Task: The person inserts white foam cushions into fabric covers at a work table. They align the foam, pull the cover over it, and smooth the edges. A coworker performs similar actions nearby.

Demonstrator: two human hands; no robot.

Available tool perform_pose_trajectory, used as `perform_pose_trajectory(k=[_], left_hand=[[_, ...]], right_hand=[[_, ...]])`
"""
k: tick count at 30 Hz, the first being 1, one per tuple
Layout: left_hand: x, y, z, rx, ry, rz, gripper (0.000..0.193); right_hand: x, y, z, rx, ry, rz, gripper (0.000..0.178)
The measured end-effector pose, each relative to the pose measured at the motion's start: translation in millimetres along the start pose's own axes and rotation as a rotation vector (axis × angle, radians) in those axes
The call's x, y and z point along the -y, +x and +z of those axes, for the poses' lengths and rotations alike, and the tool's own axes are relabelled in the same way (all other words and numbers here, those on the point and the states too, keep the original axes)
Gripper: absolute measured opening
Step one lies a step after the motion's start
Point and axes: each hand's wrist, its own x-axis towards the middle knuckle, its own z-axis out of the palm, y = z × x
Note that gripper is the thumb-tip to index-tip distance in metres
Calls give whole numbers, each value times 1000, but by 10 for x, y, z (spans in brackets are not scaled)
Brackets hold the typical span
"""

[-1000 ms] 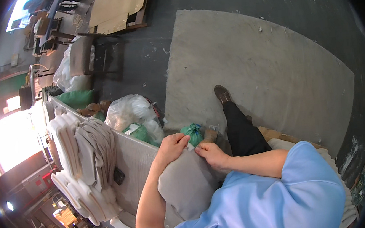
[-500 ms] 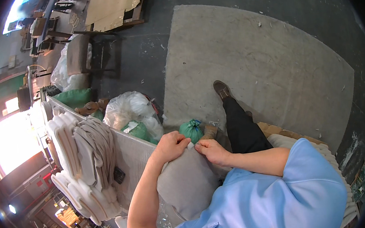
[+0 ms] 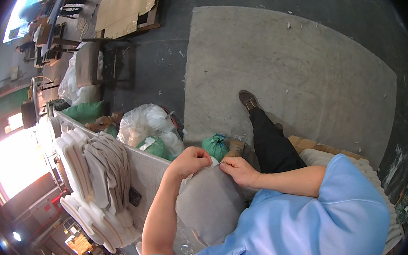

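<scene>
Dark workshop floor with a large pale concrete patch spreads beyond a grey worktop, whose far edge is crowded by a clear plastic sack and a small knotted green bag. At the worktop's near edge a grey fabric cushion sits against the person's body. The left hand curls over its top rim, fingers closed in a pinch on the cloth; the right hand meets it just beside, fingers also pinched on the same rim. Working that edge well probably calls for keeping both pinches close together and the fabric taut between them, so the seam does not bunch. Stacks of pale flat pads line the worktop's left side. Cardboard sheets lie well away on the floor.
</scene>
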Motion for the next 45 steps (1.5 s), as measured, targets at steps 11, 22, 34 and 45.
perform_pose_trajectory(k=[11, 22, 34, 45], left_hand=[[-364, 78, -90, 187, 472, -33, 22], [281, 369, -1, 188, -402, -69, 10], [572, 567, 533, -62, -1049, -3, 7], [743, 706, 709, -357, -948, -142, 11]], right_hand=[[-40, 46, 36, -31, -6, 76, 33], [-59, 64, 109, -66, 40, 125, 34], [-149, 330, 75, -315, 119, 386, 37], [-496, 680, 71, -165, 309, 613, 31]])
